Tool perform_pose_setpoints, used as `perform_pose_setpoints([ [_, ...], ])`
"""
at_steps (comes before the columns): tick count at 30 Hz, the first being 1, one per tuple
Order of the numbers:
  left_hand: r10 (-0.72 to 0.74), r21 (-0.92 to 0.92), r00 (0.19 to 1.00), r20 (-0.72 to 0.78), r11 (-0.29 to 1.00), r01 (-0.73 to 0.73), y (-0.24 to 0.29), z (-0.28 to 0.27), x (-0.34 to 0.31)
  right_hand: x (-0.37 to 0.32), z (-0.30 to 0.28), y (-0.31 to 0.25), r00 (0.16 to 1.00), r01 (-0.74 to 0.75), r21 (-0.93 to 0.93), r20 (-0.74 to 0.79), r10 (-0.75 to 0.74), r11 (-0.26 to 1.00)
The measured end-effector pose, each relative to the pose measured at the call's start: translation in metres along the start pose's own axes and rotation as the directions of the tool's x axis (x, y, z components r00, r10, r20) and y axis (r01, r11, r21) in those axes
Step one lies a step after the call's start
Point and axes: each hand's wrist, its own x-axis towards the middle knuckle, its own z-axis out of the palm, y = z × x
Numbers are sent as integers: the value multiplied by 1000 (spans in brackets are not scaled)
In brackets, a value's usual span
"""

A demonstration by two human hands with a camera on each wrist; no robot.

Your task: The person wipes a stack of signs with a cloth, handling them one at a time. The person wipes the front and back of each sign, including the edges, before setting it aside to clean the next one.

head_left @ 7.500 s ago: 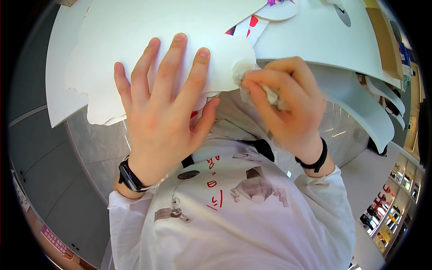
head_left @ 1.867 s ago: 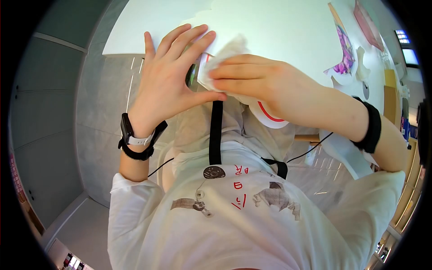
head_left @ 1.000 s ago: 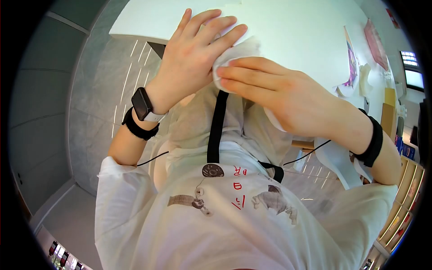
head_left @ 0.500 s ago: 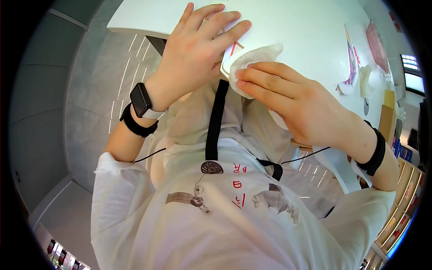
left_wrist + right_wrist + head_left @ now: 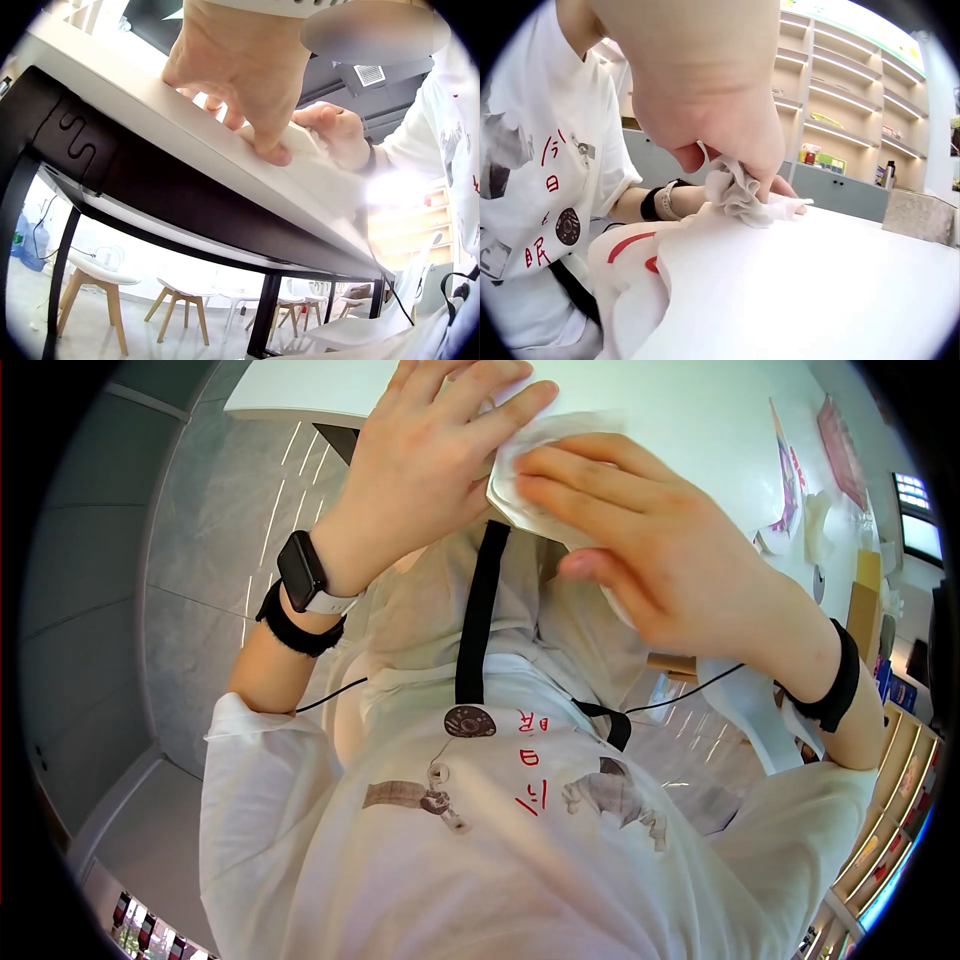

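A white cut-out board (image 5: pixel 727 292) with a wavy edge lies at the table's front; red printing shows along its side in the right wrist view. My left hand (image 5: pixel 430 465) rests with spread fingers at the board's left corner by the table edge, its thumb low against the edge in the left wrist view. My right hand (image 5: pixel 665 535) holds a crumpled white tissue (image 5: pixel 739 195) and presses it on the board's corner, fingers nearly straight over it. In the head view the right thumb stands apart from the tissue, and the board blends into the white tabletop.
On the right of the table lie a purple-printed paper piece (image 5: pixel 780 510), a pink package (image 5: pixel 842 450) and a cardboard box (image 5: pixel 865 595). A stone-like block (image 5: pixel 922 216) stands at the table's end. White chairs (image 5: pixel 180 289) stand beyond the table's dark frame (image 5: pixel 127 165).
The right hand has moved the tissue forward and slightly left onto the board's corner, near the left fingers. The left hand has shifted slightly forward. Earlier it lay flatter, on a different part of the board.
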Motion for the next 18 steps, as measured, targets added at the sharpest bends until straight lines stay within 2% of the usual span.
perform_pose_setpoints([
  [3, -15, -23, 1000, 13, 1000, 15, 0, 0, 1, 10, 6, -3, 1000, -16, 53, 26, 15, 998],
  [6, 1, -9, 1000, 9, 1000, -1, -1, -1, -1, 1, 1, -8, 998, -40, -47, 43, 42, 998],
  [12, 15, 21, 1000, -27, 1000, -14, 1, 0, 2, 7, 6, -16, 995, -89, 47, 38, 87, 995],
  [14, 22, 21, 998, -56, 1000, -21, -1, 6, -2, 8, 5, -11, 994, -99, -25, 54, 100, 995],
  [18, -11, -15, 1000, -6, 1000, 11, 1, 0, 2, 0, -9, -4, 989, -141, -108, 36, 145, 984],
])
